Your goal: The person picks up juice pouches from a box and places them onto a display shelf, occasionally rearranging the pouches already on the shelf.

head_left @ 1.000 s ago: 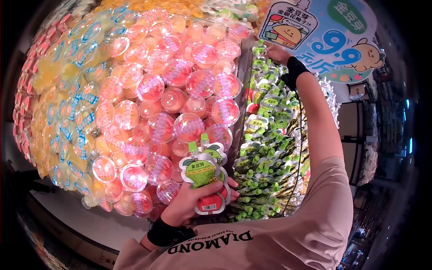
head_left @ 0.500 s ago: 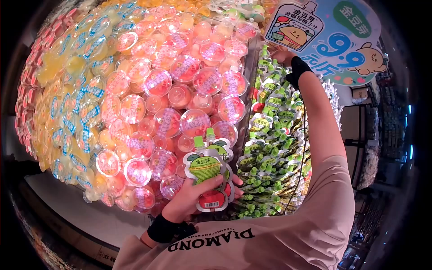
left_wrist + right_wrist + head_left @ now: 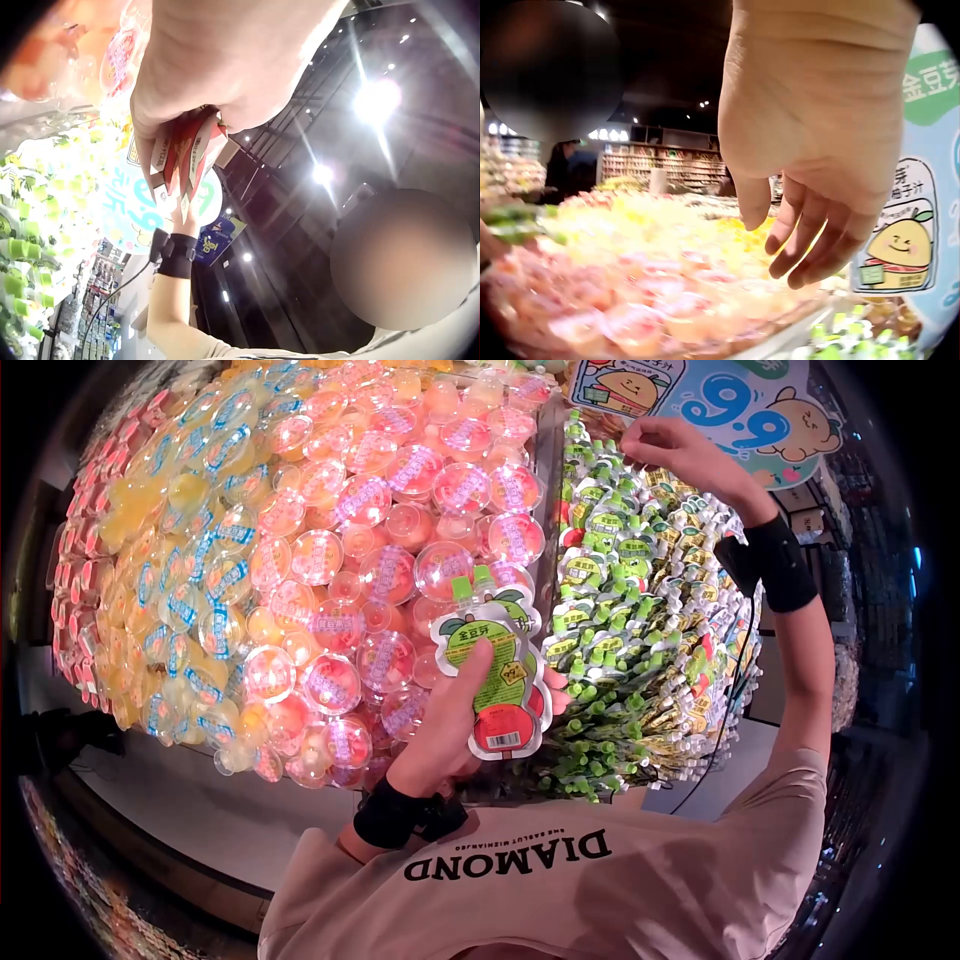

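My left hand (image 3: 440,725) grips a small stack of juice pouches with green caps, the thumb across the front pouch (image 3: 505,710). That one has a green label and a red lower part with a barcode. A second pouch (image 3: 517,603) shows behind it. From the left wrist, the red bottom ends of the pouches (image 3: 187,154) stick out below the hand. My right hand (image 3: 690,455) hovers over the far end of the green-capped pouch pile (image 3: 620,560), close to the price sign (image 3: 700,405). Its fingers hang loosely bent with nothing in them, as the right wrist view shows.
Pink jelly cups (image 3: 385,575) are heaped left of the pouches, beyond a dark divider (image 3: 550,490). Yellow cups with blue labels (image 3: 215,580) lie farther left. A thin black cable (image 3: 728,715) runs down from the right wrist band (image 3: 785,565) across the pouches.
My right hand has come out from below the sign, up and back from the pouches, and shows fully. The left hand keeps its pouches. The head view has shifted.
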`<state>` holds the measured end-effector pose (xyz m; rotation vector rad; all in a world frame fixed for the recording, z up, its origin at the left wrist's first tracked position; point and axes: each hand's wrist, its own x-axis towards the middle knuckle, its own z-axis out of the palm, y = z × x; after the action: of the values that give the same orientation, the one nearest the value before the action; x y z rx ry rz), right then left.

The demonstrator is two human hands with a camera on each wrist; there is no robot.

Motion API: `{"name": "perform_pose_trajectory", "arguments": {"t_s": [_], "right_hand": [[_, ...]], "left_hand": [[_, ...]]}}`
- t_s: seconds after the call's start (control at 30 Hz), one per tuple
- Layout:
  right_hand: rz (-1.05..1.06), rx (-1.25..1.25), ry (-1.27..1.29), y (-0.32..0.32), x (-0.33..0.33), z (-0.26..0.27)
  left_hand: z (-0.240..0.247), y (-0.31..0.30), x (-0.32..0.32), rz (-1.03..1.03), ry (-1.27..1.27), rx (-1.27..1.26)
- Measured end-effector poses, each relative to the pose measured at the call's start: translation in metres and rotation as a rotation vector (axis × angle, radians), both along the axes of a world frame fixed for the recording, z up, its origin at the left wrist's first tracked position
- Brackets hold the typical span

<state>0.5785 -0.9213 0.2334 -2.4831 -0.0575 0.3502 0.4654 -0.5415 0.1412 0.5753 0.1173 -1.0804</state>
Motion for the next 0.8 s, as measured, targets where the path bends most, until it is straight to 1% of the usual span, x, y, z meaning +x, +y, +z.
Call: {"name": "perform_pose_trajectory", "arguments": {"t_s": [0.03,0.07,0.1,0.13,0.17,0.2,0.27,0.3,0.33,0.37,0.4,0.47,0.5,0.57,0.6,0.67,0.7,0.73,0.8], "right_hand": [[0.020,0.175,0.100,0.033,-0.026,0.015],[0.040,0.352,0.195,0.068,-0.052,0.028],[0.065,0.442,0.229,0.103,-0.079,0.041],[0.148,0.381,0.123,0.131,-0.102,0.046],[0.282,0.243,-0.045,0.148,-0.121,0.041],[0.256,0.164,-0.156,0.165,-0.138,0.035],[-0.092,0.368,-0.056,0.185,-0.161,0.024],[-0.212,0.468,0.035,0.184,-0.167,0.014],[-0.330,0.569,0.127,0.183,-0.172,0.003],[-0.330,0.621,0.133,0.187,-0.174,-0.004],[-0.324,0.633,0.081,0.185,-0.178,-0.019],[-0.389,0.685,0.124,0.186,-0.176,-0.019],[-0.438,0.747,0.183,0.186,-0.175,-0.013],[-0.454,0.718,0.174,0.183,-0.175,-0.020],[-0.449,0.699,0.163,0.180,-0.176,-0.023],[-0.460,0.680,0.157,0.176,-0.177,-0.022],[-0.468,0.662,0.148,0.174,-0.177,-0.021],[-0.469,0.662,0.147,0.172,-0.176,-0.020],[-0.582,0.782,0.049,0.168,-0.175,-0.015]], "left_hand": [[0.002,-0.003,-0.003,0.030,-0.014,0.012],[0.001,-0.005,-0.006,0.012,-0.016,0.005],[-0.004,-0.007,-0.009,0.018,0.001,-0.024],[-0.006,-0.009,-0.009,0.029,0.013,-0.054],[0.000,-0.011,-0.009,0.019,0.025,-0.029],[0.003,-0.012,-0.012,0.010,0.020,-0.034],[0.008,-0.014,-0.017,0.019,-0.160,0.067],[0.007,-0.016,-0.021,0.009,-0.166,0.063],[0.003,-0.018,-0.025,0.088,-0.361,0.163],[-0.001,-0.022,-0.027,0.172,-0.562,0.257],[-0.002,-0.026,-0.027,0.264,-0.760,0.350],[0.008,-0.026,-0.027,0.223,-0.732,0.350],[0.010,-0.027,-0.026,0.222,-0.780,0.362],[0.008,-0.026,-0.024,0.234,-0.890,0.358],[0.008,-0.026,-0.025,0.235,-0.890,0.360],[0.008,-0.025,-0.027,0.282,-0.462,0.170],[0.010,-0.023,-0.027,0.296,-0.284,0.120],[0.011,-0.023,-0.026,0.295,-0.285,0.120],[0.014,-0.022,-0.025,0.261,-0.354,0.136]]}}
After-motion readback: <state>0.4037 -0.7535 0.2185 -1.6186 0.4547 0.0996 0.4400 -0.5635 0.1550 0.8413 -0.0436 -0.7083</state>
